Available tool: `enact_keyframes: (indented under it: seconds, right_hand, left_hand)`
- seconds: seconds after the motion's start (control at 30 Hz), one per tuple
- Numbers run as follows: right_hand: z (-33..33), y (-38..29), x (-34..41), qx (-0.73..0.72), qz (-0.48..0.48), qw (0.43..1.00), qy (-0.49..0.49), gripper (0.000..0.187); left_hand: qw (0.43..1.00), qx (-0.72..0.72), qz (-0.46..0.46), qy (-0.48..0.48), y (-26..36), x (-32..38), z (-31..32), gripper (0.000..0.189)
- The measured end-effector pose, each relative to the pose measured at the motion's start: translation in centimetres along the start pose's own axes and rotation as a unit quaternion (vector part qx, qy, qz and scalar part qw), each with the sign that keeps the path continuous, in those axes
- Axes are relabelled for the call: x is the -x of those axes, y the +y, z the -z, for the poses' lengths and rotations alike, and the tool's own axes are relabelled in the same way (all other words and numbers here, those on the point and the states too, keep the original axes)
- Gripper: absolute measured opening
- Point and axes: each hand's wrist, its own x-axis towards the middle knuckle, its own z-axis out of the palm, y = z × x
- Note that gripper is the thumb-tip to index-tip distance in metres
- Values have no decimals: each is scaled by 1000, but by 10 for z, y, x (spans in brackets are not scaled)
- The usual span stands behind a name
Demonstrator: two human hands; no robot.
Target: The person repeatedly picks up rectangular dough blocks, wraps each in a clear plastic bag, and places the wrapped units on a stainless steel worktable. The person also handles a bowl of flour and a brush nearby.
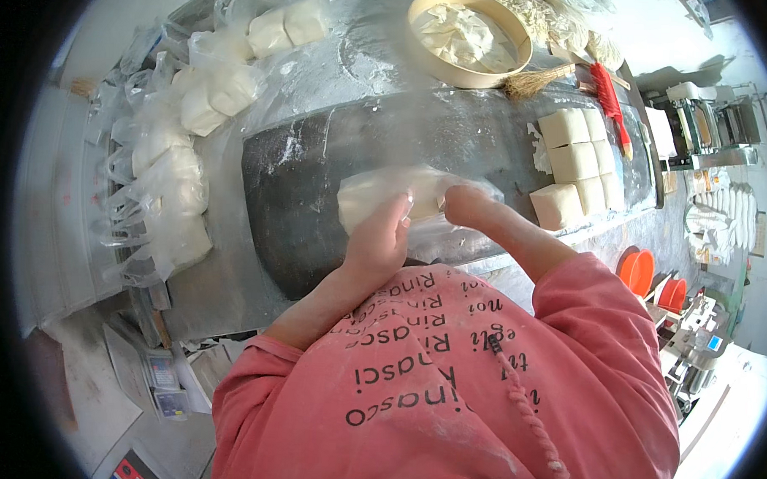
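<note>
In front of me on the dark board, a clear plastic bag surrounds pale, block-shaped stacks that look like square dough wrappers. My left hand holds the near side of the bagged stacks, thumb and fingertips up against the plastic. At the bag's right part, my right hand is curled into a fist around the film. Part of the bag and its contents is hidden behind both hands. Farther right stands a group of several unbagged wrapper stacks, set close together in rows.
Bagged stacks line the table's left side, with more bags at the back left. A round wooden sieve holds dough scraps. Near it lie a straw whisk broom and a red-bristled brush. Red basins stand beyond the table.
</note>
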Motion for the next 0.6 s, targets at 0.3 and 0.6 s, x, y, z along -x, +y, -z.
enact_keyframes:
  seconds: [0.3,0.6]
  right_hand:
    - [-2,7,23,-40,14,999,1,20]
    - [183,35,64,-40,-16,840,542,31]
  left_hand:
    - [989,-102,75,-82,-17,-9,-14,43]
    - [939,258,224,36,35,-21,52,36]
